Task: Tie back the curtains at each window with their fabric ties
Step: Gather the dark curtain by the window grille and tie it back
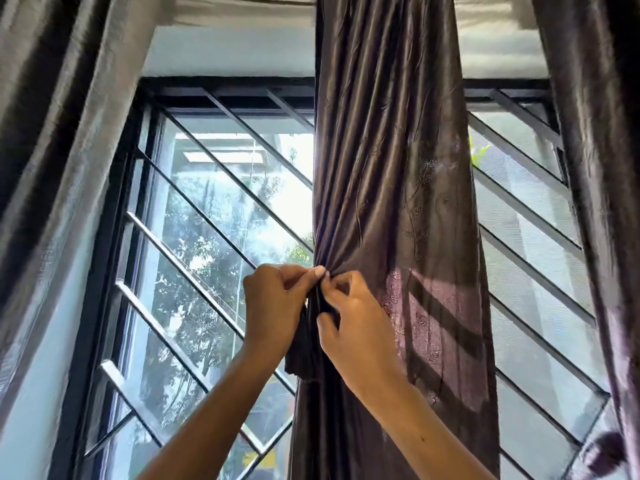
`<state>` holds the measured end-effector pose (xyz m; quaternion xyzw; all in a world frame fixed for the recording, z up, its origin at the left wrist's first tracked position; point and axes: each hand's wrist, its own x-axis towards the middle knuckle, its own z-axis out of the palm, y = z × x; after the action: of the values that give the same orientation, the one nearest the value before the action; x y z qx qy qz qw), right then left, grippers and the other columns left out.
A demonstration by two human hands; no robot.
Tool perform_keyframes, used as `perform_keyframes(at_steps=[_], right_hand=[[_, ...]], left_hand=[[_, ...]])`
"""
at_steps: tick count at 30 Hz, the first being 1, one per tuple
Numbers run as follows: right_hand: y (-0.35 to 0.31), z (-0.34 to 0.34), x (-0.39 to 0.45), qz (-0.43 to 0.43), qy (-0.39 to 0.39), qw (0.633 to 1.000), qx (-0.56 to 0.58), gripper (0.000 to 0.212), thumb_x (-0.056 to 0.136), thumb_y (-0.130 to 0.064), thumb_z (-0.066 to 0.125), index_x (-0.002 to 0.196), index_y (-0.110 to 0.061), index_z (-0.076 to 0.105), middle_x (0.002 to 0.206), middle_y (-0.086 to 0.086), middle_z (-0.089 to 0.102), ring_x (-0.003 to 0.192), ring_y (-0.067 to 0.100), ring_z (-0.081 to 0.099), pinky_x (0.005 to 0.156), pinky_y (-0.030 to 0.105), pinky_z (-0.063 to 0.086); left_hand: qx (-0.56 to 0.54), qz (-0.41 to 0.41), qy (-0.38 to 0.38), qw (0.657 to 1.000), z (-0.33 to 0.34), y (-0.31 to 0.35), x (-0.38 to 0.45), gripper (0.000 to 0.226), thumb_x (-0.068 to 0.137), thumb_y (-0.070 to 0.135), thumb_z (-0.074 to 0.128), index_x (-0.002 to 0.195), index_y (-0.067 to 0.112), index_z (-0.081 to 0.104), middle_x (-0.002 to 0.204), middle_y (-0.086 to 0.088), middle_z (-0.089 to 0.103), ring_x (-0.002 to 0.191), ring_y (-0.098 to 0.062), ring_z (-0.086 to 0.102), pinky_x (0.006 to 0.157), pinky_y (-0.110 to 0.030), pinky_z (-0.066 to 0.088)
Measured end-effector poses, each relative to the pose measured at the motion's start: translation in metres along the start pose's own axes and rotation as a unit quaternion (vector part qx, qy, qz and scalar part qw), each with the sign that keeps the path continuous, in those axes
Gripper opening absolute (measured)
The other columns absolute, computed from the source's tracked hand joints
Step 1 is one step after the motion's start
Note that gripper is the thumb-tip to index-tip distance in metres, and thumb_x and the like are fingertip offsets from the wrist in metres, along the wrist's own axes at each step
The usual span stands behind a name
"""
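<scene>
A: Where's the tie?

B: At the gathered middle curtain (391, 188), between window panes. Left hand (273, 303) and right hand (356, 323) both pinch the dark tie (317, 303) there.

A: Risk?

B: A loose pinch could probably let the slippery folds spread, undoing the knot.

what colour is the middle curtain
Dark brown with a sheen and faint embroidered leaf sprigs, on the middle curtain; head view.

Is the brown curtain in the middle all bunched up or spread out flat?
Bunched up. The middle curtain narrows into tight folds where the left hand and right hand pinch it.
</scene>
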<state>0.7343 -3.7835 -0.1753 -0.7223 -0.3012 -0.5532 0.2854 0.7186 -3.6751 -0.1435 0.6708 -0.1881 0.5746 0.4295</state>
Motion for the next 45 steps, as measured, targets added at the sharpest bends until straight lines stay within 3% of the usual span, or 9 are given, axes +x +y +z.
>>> perform_keyframes(at_steps=[8, 11, 14, 20, 25, 29, 36, 40, 45], right_hand=[[0.044, 0.001, 0.008, 0.118, 0.108, 0.984, 0.083, 0.056, 0.082, -0.045, 0.067, 0.131, -0.022, 0.054, 0.150, 0.014, 0.026, 0.141, 0.028, 0.024, 0.112, 0.038, 0.029], [0.060, 0.001, 0.016, 0.264, 0.062, 0.928, 0.255, 0.095, 0.072, -0.050, 0.072, 0.145, -0.013, 0.024, 0.145, 0.012, 0.039, 0.133, 0.025, 0.040, 0.110, 0.034, 0.034], [0.063, 0.002, 0.019, 0.305, 0.018, 0.876, 0.373, 0.082, 0.075, -0.034, 0.077, 0.141, -0.013, 0.034, 0.113, 0.008, 0.064, 0.103, 0.019, 0.064, 0.095, 0.039, 0.050], [0.030, -0.005, 0.004, 0.100, 0.214, 0.969, 0.078, 0.023, 0.070, -0.004, 0.076, 0.091, -0.013, 0.072, 0.084, 0.001, 0.067, 0.071, 0.019, 0.064, 0.062, 0.018, 0.039], [0.004, -0.003, -0.006, 0.029, 0.050, 0.998, -0.016, 0.047, 0.084, -0.005, 0.057, 0.130, -0.016, 0.058, 0.106, 0.001, 0.051, 0.087, 0.022, 0.058, 0.066, 0.032, 0.048], [0.008, -0.007, -0.009, -0.015, 0.010, 0.999, -0.048, 0.030, 0.087, -0.018, 0.054, 0.114, -0.013, 0.064, 0.110, -0.001, 0.047, 0.089, 0.020, 0.056, 0.061, 0.024, 0.038], [0.044, -0.008, 0.004, 0.165, 0.111, 0.975, 0.100, 0.063, 0.086, -0.037, 0.065, 0.139, -0.013, 0.042, 0.152, 0.018, 0.024, 0.142, 0.028, 0.023, 0.114, 0.040, 0.026], [0.056, -0.016, 0.017, 0.278, 0.083, 0.887, 0.358, 0.048, 0.080, -0.021, 0.074, 0.121, -0.014, 0.050, 0.130, 0.013, 0.058, 0.102, 0.016, 0.063, 0.093, 0.031, 0.051], [0.032, -0.018, 0.004, 0.135, 0.206, 0.968, 0.039, 0.013, 0.079, -0.013, 0.073, 0.090, -0.019, 0.070, 0.089, -0.004, 0.070, 0.070, 0.014, 0.065, 0.057, 0.022, 0.040]], left_hand=[[0.030, -0.027, -0.005, 0.999, 0.004, 0.000, 0.008, 0.011, 0.073, 0.017, 0.080, 0.077, 0.008, 0.076, 0.067, -0.007, 0.072, 0.056, -0.006, 0.063, 0.059, -0.014, 0.048], [0.018, -0.046, 0.002, 0.999, 0.005, -0.002, 0.007, 0.012, 0.070, 0.020, 0.082, 0.075, 0.011, 0.076, 0.065, -0.004, 0.072, 0.059, -0.008, 0.066, 0.065, -0.020, 0.052], [0.009, -0.049, 0.010, 0.999, 0.006, -0.002, 0.007, 0.012, 0.069, 0.020, 0.083, 0.073, 0.012, 0.076, 0.064, -0.001, 0.071, 0.059, -0.008, 0.066, 0.067, -0.023, 0.053], [0.056, -0.011, 0.024, 0.998, 0.012, 0.004, 0.001, 0.009, 0.072, 0.016, 0.081, 0.074, 0.008, 0.077, 0.065, -0.006, 0.072, 0.052, -0.003, 0.059, 0.059, -0.015, 0.047], [0.035, 0.027, 0.020, 0.999, 0.014, 0.009, -0.007, 0.013, 0.081, 0.019, 0.073, 0.072, 0.011, 0.077, 0.058, -0.006, 0.070, 0.053, -0.011, 0.061, 0.054, -0.018, 0.042], [0.021, 0.010, -0.001, 1.000, 0.011, 0.009, -0.007, 0.022, 0.077, 0.034, 0.075, 0.066, 0.015, 0.075, 0.052, -0.001, 0.066, 0.048, -0.006, 0.059, 0.052, -0.017, 0.041], [0.032, -0.018, 0.013, 0.999, 0.013, 0.006, -0.001, 0.007, 0.072, 0.020, 0.081, 0.071, 0.013, 0.077, 0.061, -0.002, 0.071, 0.047, 0.004, 0.058, 0.059, -0.019, 0.049], [0.016, -0.027, 0.019, 0.999, 0.012, 0.005, 0.000, 0.007, 0.069, 0.019, 0.082, 0.067, 0.015, 0.076, 0.055, 0.014, 0.068, 0.046, 0.010, 0.057, 0.057, -0.015, 0.047], [0.044, 0.011, 0.028, 0.999, 0.015, 0.006, -0.002, 0.005, 0.071, 0.014, 0.080, 0.069, 0.011, 0.077, 0.054, 0.011, 0.068, 0.043, 0.009, 0.054, 0.055, -0.005, 0.042]])
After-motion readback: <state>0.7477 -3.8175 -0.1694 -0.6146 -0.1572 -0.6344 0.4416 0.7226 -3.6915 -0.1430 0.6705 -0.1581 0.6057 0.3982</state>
